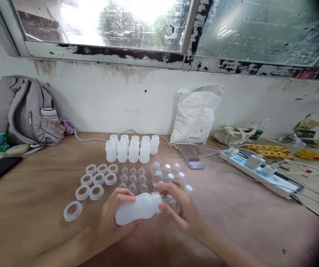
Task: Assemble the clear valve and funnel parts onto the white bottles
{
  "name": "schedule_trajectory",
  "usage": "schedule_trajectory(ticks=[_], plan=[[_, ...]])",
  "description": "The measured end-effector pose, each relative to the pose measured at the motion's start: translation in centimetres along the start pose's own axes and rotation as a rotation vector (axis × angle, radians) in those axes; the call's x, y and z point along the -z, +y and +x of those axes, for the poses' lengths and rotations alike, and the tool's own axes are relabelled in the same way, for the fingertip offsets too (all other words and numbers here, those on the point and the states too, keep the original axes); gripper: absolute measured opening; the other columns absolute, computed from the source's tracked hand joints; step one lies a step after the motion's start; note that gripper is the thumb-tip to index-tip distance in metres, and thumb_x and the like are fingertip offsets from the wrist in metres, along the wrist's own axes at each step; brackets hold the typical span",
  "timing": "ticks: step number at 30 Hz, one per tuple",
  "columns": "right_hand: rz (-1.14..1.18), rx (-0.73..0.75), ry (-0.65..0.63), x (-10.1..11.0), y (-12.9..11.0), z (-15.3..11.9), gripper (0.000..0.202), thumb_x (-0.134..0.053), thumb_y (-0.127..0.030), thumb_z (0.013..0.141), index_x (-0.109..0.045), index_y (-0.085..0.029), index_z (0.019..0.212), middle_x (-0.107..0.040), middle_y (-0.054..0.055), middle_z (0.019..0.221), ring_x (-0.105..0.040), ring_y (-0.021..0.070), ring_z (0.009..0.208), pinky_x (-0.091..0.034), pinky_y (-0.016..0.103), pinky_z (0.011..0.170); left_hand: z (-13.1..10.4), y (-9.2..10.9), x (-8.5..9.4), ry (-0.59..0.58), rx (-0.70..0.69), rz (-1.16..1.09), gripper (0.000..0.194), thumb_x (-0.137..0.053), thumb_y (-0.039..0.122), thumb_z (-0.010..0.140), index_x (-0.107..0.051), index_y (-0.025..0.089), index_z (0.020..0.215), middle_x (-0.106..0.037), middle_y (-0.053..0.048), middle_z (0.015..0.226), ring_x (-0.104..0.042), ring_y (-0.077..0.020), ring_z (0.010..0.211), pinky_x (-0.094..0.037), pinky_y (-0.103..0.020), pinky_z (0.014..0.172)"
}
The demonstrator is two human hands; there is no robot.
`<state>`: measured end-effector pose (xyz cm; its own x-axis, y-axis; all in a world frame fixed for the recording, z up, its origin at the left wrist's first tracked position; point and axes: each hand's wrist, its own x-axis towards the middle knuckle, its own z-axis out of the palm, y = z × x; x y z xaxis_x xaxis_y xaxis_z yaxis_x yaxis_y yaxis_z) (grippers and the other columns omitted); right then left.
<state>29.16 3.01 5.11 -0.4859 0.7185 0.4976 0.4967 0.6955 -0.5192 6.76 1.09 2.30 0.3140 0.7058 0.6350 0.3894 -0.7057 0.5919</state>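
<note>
In front of me a frosted white baby bottle (137, 210) lies tilted on its side, its neck pointing right. My left hand (111, 211) is wrapped round its body. Fingers of my right hand (185, 209) close round the neck end, where a ring collar (156, 202) and a clear dome cap (172, 202) show; the fingers partly hide both. Behind my hands stand rows of clear nipples (133, 178), with clear caps (156, 177) and small white discs (189, 188) to their right. Frosted collar rings (89, 185) lie to the left.
Several white bottles (133, 150) stand behind the nipples. A power strip (259, 172) with cables runs along the right. A white plastic package (194, 115) leans on the wall. Left are a grey backpack (26, 111) and a black phone (0, 172).
</note>
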Motion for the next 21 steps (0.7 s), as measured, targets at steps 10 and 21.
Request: schedule_trajectory(ticks=[10,21], plan=[[-0.133,0.266,-0.005,-0.9,0.0,-0.4,0.04,-0.06,-0.034,0.075,-0.043,-0.019,0.107,-0.064,0.005,0.087,-0.058,0.0172,0.073,-0.041,0.036,0.079,0.6,-0.1,-0.1,-0.112,0.817,-0.753,0.029,-0.047,0.046,0.078,-0.047,0.018,0.086,-0.05,0.001,0.066,-0.049,-0.01,0.052,-0.031,-0.013,0.032],[0.471,-0.241,-0.029,-4.5,-0.5,-2.4,0.05,-0.075,-0.044,0.045,-0.044,-0.02,0.075,-0.053,-0.003,0.059,-0.047,0.01,0.049,-0.036,0.02,0.043,-1.2,0.6,0.4,0.19,-0.045,-0.203,0.016,-0.051,0.036,0.079,-0.052,0.023,0.088,-0.06,-0.006,0.076,-0.058,-0.0165,0.066,-0.047,-0.027,0.052]])
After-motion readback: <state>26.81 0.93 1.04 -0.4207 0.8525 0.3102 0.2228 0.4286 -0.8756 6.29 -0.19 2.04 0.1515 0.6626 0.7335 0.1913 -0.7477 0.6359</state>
